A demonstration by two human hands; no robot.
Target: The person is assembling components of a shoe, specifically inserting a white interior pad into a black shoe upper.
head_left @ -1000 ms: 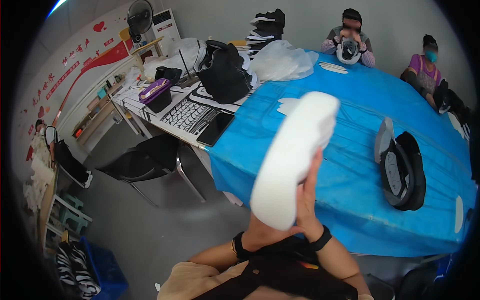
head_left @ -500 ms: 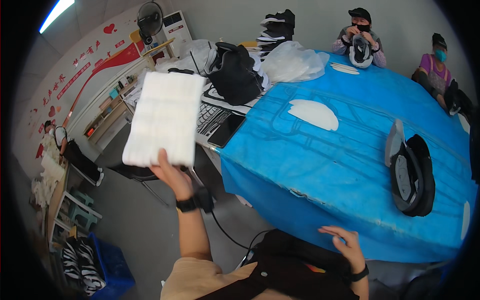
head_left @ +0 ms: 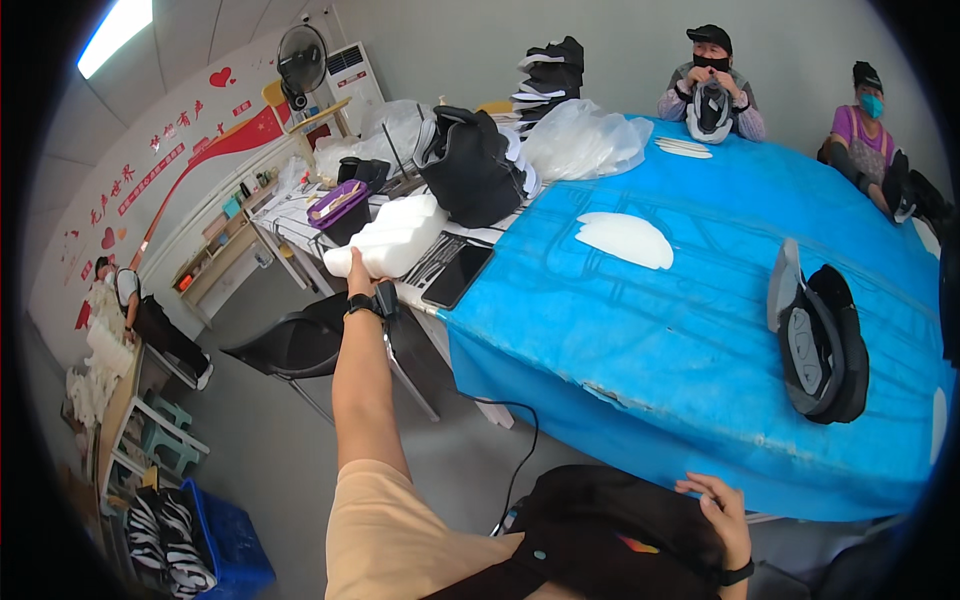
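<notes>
A white, soft-looking bundle with several rounded ridges [head_left: 395,238] is at the left end of the table, beside a dark phone [head_left: 459,275]. My left hand [head_left: 362,272] grips its near edge with the arm stretched out. Whether the bundle rests on the tabletop or hangs just over it, I cannot tell. Close to my body, by the blue cover's front edge, my right hand [head_left: 724,512] holds nothing and its fingers are apart. A purple container [head_left: 338,207] stands just past the bundle.
On the blue table cover [head_left: 600,330] lie a white cut piece [head_left: 630,240] and a black-and-grey shoe upper [head_left: 822,345]. A black bag [head_left: 468,165] and clear plastic bags [head_left: 588,140] stand farther back. Two people sit at the far side. A black chair [head_left: 295,338] stands left.
My left hand has carried the bundle away from me and down to the table's left end, tilting it flatter. The purple container has come into sight. My right hand has shifted slightly right and down.
</notes>
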